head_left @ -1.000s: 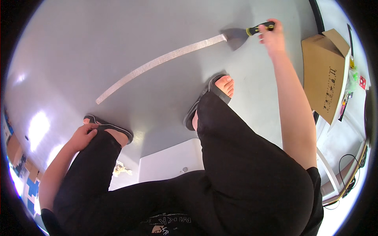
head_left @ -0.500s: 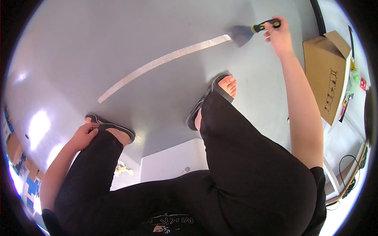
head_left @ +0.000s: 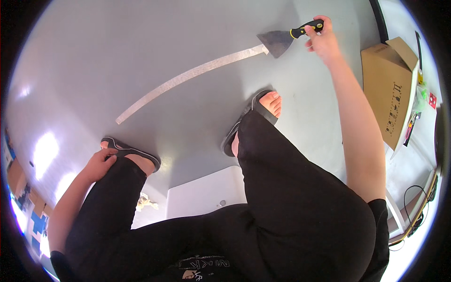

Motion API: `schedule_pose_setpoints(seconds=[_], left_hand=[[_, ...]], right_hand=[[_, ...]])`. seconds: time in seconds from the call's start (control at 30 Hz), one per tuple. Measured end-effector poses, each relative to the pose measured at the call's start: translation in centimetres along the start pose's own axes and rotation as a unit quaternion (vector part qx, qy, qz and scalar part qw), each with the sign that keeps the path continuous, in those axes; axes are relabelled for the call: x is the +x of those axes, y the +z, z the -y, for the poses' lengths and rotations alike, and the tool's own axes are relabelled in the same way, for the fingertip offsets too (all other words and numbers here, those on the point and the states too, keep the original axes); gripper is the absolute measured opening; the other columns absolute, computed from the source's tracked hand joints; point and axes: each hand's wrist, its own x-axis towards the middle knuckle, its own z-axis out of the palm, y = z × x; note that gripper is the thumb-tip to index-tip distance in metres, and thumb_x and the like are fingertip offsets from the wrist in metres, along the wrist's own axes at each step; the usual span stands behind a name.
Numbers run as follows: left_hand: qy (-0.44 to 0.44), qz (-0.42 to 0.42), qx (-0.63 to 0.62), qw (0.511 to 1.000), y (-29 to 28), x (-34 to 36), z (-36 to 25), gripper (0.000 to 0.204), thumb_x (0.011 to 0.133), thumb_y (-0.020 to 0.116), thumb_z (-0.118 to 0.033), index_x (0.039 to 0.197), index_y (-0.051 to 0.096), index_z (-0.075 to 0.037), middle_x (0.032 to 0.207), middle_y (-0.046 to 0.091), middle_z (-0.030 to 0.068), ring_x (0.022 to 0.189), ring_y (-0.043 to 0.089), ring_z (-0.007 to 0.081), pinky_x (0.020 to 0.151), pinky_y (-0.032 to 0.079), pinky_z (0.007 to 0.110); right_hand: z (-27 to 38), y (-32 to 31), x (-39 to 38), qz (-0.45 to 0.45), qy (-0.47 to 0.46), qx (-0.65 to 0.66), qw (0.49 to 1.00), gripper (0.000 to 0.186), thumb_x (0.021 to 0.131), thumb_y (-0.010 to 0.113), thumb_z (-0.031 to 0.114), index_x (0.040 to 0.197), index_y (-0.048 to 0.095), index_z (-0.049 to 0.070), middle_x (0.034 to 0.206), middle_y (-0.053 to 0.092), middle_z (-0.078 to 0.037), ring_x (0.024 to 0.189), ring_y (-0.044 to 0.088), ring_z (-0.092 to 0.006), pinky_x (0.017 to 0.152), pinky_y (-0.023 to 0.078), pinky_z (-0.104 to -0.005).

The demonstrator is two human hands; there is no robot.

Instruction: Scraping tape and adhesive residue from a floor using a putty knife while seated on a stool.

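Observation:
My right hand (head_left: 322, 41) grips the black and yellow handle of a putty knife (head_left: 278, 43). Its wide grey blade meets the right end of a long pale strip of tape (head_left: 188, 75) on the grey floor. That end of the tape looks slightly lifted against the blade edge. The strip runs from there down to the left, ending beyond my left foot. My left hand (head_left: 100, 164) rests on my left knee, fingers stretched out and holding nothing.
A cardboard box (head_left: 387, 89) with a raised flap stands at the right, beside a white surface holding small items. Under me is a white seat or box (head_left: 204, 190). My sandalled feet flank the floor's middle. Further boxes (head_left: 37, 207) stand at the far left.
My right hand has shifted left and slightly down with the putty knife. The blade has pushed onto the tape's right end, shortening the flat part. My left hand has not moved.

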Motion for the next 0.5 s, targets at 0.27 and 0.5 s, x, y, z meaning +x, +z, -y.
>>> schedule_pose_setpoints(seconds=[0.27, 0.5], left_hand=[[-0.003, 0.016, 0.012, 1.0, -0.1, 0.1, -0.8, 0.037, 0.096, 0.059, -0.023, 0.126, 0.061, -0.002, 0.118, 0.068, 0.0202, 0.112, 0.064, 0.0312, 0.099, 0.047, 0.038], [-0.005, 0.013, 0.03, 0.999, -0.2, 0.0, 0.0, 0.037, 0.096, 0.058, -0.023, 0.126, 0.061, -0.001, 0.118, 0.067, 0.0197, 0.112, 0.064, 0.0304, 0.098, 0.047, 0.038]], right_hand=[[-0.4, -3.6, 2.3, -0.125, -0.058, 0.007, 0.99, 0.043, 0.096, 0.065, 0.016, 0.132, 0.042, 0.01, 0.105, 0.06, -0.008, 0.076, 0.065, -0.0149, 0.059, 0.055, -0.0293], [-0.1, -2.2, 1.6, 0.033, -0.093, -0.006, 0.995, 0.042, 0.096, 0.065, 0.015, 0.131, 0.043, 0.009, 0.1, 0.061, -0.006, 0.075, 0.065, -0.0148, 0.06, 0.056, -0.0301]])
